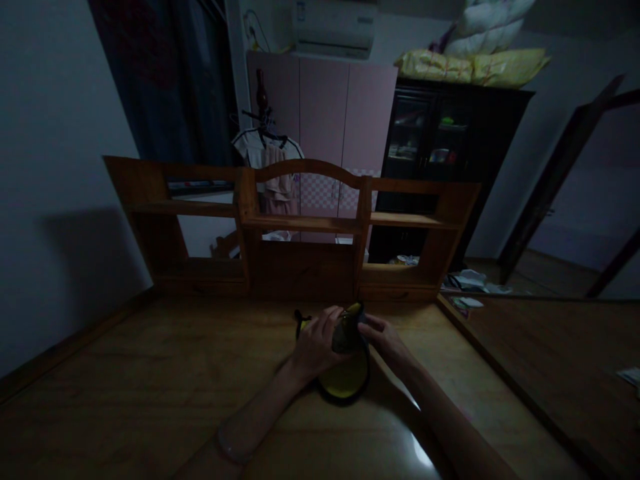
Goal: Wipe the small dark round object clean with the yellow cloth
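Observation:
A yellow item with black edging, perhaps of cloth, is between my hands above the wooden tabletop. Its lower part is a rounded yellow panel, and a greyish, darker part stands up between my hands. A thin black loop or strap end sticks out at its left. My left hand is closed around its left side, fingers over the top. At the upper right edge, my right hand pinches the black rim. The dim light hides the item's exact kind.
Behind the item, a low wooden shelf unit runs along the back of the tabletop. A raised wooden edge borders the right. Beyond stand a pink wardrobe, a dark cabinet and a clothes rack with garments.

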The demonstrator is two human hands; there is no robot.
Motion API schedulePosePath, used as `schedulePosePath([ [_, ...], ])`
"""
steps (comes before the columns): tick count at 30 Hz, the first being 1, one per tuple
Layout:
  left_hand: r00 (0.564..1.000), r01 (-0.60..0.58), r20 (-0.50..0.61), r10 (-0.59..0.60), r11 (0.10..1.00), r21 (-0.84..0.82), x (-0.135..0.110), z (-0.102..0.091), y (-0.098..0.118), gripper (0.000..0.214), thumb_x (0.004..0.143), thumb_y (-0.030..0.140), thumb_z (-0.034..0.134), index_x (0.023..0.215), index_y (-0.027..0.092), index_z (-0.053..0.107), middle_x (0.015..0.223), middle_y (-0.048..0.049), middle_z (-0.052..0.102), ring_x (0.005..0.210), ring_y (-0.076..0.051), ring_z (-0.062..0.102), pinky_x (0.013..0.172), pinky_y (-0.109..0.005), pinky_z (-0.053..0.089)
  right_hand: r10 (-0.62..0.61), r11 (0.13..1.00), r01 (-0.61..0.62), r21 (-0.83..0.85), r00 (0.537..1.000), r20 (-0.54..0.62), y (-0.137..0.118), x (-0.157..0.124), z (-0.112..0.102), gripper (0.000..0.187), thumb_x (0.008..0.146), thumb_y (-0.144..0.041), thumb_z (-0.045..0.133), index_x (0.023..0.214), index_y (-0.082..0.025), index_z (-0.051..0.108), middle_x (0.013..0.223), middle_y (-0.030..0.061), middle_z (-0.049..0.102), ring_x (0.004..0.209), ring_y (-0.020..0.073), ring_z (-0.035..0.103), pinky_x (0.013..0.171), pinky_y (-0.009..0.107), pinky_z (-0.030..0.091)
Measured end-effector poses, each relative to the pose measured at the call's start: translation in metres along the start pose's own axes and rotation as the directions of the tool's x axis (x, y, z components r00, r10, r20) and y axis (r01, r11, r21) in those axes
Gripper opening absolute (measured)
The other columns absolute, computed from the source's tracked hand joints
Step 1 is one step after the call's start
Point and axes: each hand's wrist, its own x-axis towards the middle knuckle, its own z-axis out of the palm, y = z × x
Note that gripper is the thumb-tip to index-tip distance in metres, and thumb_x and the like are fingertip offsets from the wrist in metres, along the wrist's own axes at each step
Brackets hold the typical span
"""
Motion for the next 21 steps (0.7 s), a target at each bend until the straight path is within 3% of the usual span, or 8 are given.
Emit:
schedulePosePath([
  [21, 0.998, 0.037, 0.047, -0.037, 0.999, -0.016, -0.0007, 0.0019, -0.0010, 0.078, 0.075, 0.057, 0.063, 0.134, 0.016, 0.033, 0.128, -0.0154, 0.051, 0.116, -0.029, 0.052, 0.094, -0.040, 0.047, 0.008, 0.998, -0.011, -0.057, 0.998, -0.057, -0.0043, -0.0003, 0.0025, 0.042, 0.069, -0.040, 0.075, 0.105, -0.019, 0.070, 0.100, 0.0064, 0.071, 0.098, 0.0277, 0.061, 0.095, 0.045, 0.041],
])
